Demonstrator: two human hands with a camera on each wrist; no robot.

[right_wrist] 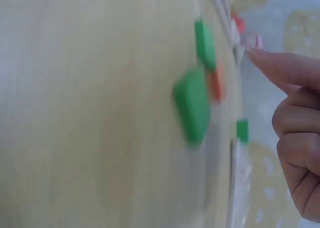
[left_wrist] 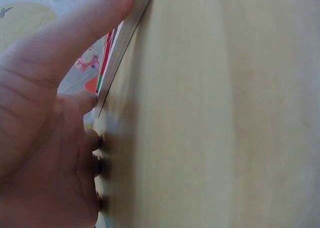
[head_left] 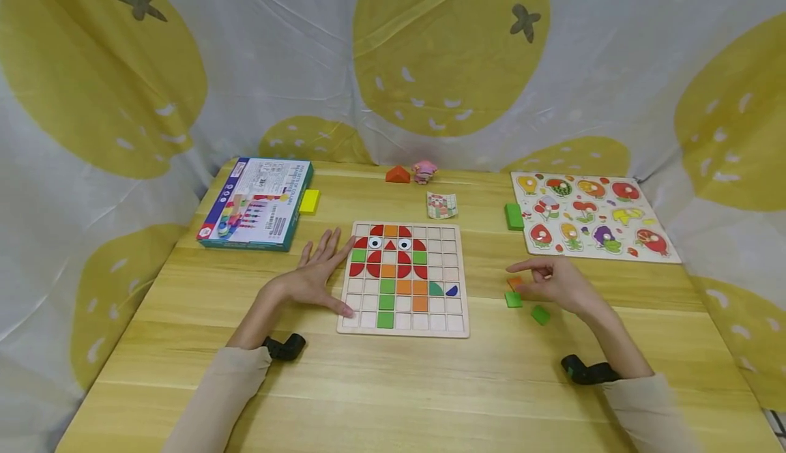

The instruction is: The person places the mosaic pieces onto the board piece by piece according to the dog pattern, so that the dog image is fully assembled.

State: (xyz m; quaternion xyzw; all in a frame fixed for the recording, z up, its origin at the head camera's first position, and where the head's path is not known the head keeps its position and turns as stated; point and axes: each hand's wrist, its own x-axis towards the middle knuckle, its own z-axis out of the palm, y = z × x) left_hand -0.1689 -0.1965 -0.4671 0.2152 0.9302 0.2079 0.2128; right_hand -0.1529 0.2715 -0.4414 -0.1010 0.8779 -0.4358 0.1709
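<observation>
A square wooden grid board (head_left: 442, 323) lies mid-table, bearing red, green and orange tiles, round eye pieces, a green quarter piece (head_left: 435, 289) and a blue half-round piece (head_left: 452, 290). Along its left edge, my left hand (head_left: 310, 281) has spread fingers, with thumb and index finger touching the rim. My right hand (head_left: 557, 285) is over loose tiles right of the board, index finger extended, other fingers curled, nothing visible in it. Beside it are an orange tile (head_left: 514, 282), a green tile (head_left: 513, 300) and another green tile (right_wrist: 192, 106), blurred in the right wrist view.
A boxed toy set (head_left: 258, 204) with a yellow block (head_left: 310, 201) stands at left. Behind the board are a red-orange triangular block (head_left: 398, 174), a pink figurine (head_left: 424, 171) and a pattern card (head_left: 442, 205). A fruit puzzle board (head_left: 592, 215) and green block (head_left: 514, 217) lie at right.
</observation>
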